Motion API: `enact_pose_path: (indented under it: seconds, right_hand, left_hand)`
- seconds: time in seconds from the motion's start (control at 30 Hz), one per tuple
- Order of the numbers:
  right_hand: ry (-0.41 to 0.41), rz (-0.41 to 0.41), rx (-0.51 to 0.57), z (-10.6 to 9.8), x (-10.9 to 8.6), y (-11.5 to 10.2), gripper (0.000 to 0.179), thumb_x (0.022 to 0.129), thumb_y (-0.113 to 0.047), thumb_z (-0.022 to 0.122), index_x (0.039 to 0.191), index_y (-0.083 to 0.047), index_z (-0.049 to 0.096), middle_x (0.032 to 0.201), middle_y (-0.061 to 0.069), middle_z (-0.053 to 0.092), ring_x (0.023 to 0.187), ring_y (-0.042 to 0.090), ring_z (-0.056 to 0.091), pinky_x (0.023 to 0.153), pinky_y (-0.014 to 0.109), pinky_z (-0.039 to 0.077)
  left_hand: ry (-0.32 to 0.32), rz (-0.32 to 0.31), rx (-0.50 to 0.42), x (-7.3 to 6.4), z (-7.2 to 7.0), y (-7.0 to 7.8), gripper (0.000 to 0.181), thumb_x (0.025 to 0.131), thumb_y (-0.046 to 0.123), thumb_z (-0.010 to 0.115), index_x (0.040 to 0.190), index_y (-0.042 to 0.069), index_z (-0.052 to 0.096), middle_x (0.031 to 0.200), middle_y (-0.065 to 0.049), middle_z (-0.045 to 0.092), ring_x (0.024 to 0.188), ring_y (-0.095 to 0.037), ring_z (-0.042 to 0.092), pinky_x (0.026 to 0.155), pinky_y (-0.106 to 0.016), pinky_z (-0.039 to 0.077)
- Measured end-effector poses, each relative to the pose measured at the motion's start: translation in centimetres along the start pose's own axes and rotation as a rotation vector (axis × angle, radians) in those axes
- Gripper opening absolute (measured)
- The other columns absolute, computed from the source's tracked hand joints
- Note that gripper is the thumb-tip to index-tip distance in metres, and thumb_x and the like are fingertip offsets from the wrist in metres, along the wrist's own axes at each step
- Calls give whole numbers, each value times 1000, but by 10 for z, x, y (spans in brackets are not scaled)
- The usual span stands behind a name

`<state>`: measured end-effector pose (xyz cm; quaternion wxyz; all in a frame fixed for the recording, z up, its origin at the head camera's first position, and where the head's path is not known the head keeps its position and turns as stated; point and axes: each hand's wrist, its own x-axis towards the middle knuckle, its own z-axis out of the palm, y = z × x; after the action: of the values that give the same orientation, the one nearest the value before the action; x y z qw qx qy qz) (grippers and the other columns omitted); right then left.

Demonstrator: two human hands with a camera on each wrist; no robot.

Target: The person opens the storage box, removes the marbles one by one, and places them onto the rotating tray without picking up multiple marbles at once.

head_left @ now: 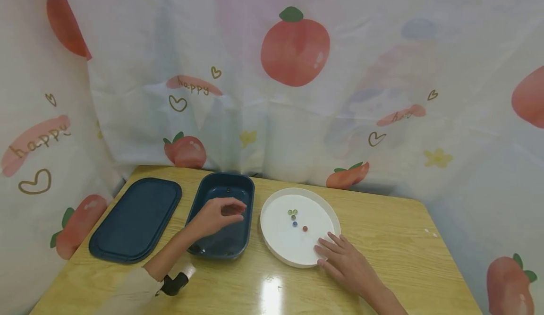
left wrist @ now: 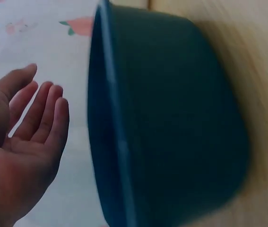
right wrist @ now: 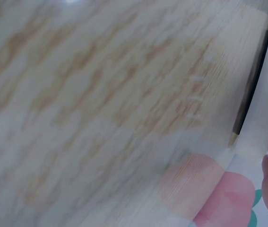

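Five marbles were spread on the white tray (head_left: 282, 246), ahead and to the left of the right hand (head_left: 346, 263) and to the right of the left hand (head_left: 218, 218). Being round, they offered no long axis. The right hand was the nearer, with the red marble (head_left: 305, 228) just beyond its fingertips; farther off from it were seen the blue marble (head_left: 295, 224), the dark marble (head_left: 293, 217) and the two green marbles (head_left: 295, 212).

The right hand's fingers were laid, nearly straight and slightly spread, over the near rim of the tray; no marble was seen in its hold. The left hand was raised over the bin (head_left: 231, 239), its fingers loosely curved and its thumb parted from them, and nothing was seen held. Beneath it the bin's length was pointed away from the person. At the bin's far end, ahead of that hand, a small round object (head_left: 228, 190) was visible, its kind too small to be told. The lid (head_left: 136, 220) was laid to the left hand's left, on the table (head_left: 382, 220).
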<state>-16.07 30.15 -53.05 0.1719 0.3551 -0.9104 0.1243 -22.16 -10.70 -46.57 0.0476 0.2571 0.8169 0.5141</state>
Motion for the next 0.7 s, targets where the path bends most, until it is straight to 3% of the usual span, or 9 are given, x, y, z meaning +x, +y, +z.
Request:
enact_pose_path:
  seconds: [0.17,0.33,0.53,0.7]
  right_hand:
    - [-10,3,1,-2,2,-1,35,91,-32,72,122,-16,74,128,2,67,128,33,54,101,56,39]
    - [-15,7,-4,-1,2,0,35,92,-32,72,122,-16,74,128,2,67,128,33,54,102,56,38]
    - [-16,11,-18,-1,1,0,35,91,-33,72,122,-17,74,128,2,67,128,32,53,105,52,37]
    - [-16,11,-10,0,1,0,35,92,-33,72,123,-17,73,128,2,67,129,32,53,116,36,22]
  left_hand:
    - [-126,-30,33,-14,-9,-18,35,92,18,74,121,-1,68,117,-11,68,106,-25,66,87,-29,53]
    - [-256,-57,28,-20,-9,-29,34,91,14,75,121,-1,69,118,-11,68,106,-26,65,84,-28,54]
    - [-381,-118,37,-20,-5,-31,29,87,7,77,116,5,72,109,-5,70,95,-17,68,78,-27,55]
    - [-444,-142,85,-22,-2,-27,27,86,3,77,112,6,74,104,-1,71,91,-13,67,77,-26,54]
